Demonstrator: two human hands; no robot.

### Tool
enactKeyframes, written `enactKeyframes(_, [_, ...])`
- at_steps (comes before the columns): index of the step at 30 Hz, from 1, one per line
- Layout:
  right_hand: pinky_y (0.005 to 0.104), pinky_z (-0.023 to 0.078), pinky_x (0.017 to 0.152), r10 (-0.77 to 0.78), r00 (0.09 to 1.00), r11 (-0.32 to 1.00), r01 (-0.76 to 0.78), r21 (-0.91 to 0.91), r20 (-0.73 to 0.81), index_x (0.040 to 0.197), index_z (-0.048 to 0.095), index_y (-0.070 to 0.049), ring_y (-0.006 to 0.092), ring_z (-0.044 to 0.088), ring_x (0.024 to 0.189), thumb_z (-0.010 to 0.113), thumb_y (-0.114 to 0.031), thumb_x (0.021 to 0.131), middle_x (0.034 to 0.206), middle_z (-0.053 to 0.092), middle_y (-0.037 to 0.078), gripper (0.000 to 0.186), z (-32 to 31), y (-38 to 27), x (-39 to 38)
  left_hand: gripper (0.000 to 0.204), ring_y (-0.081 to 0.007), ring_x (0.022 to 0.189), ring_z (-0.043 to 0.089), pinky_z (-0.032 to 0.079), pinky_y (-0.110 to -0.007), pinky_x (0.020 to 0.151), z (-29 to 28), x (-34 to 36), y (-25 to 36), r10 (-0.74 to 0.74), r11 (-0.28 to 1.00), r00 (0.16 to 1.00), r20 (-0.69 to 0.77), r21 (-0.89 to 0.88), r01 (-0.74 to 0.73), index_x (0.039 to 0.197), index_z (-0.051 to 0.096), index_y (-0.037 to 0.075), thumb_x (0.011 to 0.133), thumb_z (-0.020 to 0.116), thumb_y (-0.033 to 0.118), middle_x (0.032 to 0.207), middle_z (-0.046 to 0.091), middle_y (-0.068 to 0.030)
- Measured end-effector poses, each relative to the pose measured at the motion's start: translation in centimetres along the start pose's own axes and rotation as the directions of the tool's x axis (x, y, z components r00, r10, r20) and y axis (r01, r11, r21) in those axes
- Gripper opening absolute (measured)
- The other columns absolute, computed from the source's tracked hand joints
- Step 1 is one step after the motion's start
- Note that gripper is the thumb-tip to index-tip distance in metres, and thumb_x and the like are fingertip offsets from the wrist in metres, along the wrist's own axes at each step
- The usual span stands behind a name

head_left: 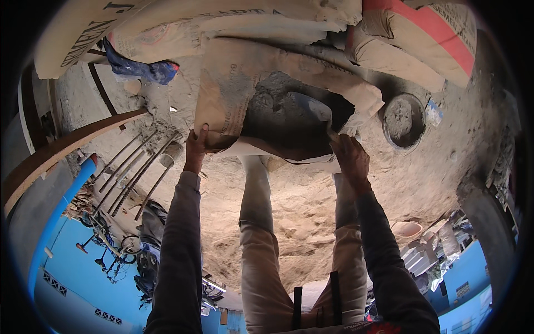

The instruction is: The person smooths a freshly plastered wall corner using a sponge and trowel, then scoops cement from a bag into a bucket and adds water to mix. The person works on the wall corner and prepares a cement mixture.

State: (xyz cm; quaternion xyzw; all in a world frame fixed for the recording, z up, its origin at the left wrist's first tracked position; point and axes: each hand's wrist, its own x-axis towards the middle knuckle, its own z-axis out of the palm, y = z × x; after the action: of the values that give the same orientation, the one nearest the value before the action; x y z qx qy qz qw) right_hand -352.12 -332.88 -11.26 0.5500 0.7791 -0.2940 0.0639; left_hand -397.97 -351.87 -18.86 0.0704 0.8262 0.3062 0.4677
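In front of me lies a torn-open brown paper cement sack, its wide mouth facing me. Grey cement powder lies inside it, partly in dark shadow. My left hand is closed on the sack's near left edge, thumb on top. At the near right of the opening, my right hand is closed around the handle of a trowel. The grey blade of the trowel reaches into the sack above the powder. My fingers partly hide the handle, and I cannot tell whether they also touch the paper rim.
A round bucket with grey material stands right of the sack. Full cement sacks are piled beyond. Leftward are a blue cloth-like item, a curved wooden board and several metal rods. Sandy ground lies around my legs.
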Motion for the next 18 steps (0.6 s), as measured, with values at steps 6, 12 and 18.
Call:
enactKeyframes(6, [0.0515,0.059,0.073,-0.231,0.972,0.966,0.223,0.133,0.049,0.118,0.074,-0.016,0.0401,0.074,0.089,0.073,-0.037,0.102,0.097,0.072,0.015,0.027,3.5,2.4,6.7,0.079,-0.0238,0.111,0.068,0.054,-0.037,0.096,2.9,-0.1,-0.5,0.046,0.999,0.999,0.002,-0.022,-0.046,0.138,0.062,-0.007,0.101,0.068,0.062,0.123,0.071,-0.0166])
enactKeyframes(12, [0.0496,0.061,0.073,-0.04,0.999,0.991,0.042,-0.129,0.019,0.117,0.07,-0.015,0.0377,0.076,0.092,0.071,-0.039,0.103,0.1,0.075,0.017,0.028,2.3,-6.3,3.8,0.075,-0.0254,0.111,0.068,0.054,-0.037,0.095,0.0,-0.6,-1.3,0.045,0.999,0.998,-0.033,-0.002,-0.045,0.135,0.062,-0.008,0.102,0.069,0.059,0.122,0.072,-0.0187])
enactKeyframes(18, [0.0532,0.06,0.072,-0.073,0.996,0.993,0.069,0.095,0.045,0.117,0.065,-0.015,0.0408,0.075,0.086,0.069,-0.04,0.104,0.095,0.075,0.017,0.028,3.6,-6.8,2.7,0.075,-0.0294,0.12,0.066,0.051,-0.04,0.103,1.8,-1.3,0.0,0.098,0.995,0.993,-0.071,-0.011,-0.099,0.143,0.058,-0.01,0.107,0.062,0.055,0.13,0.069,-0.023])
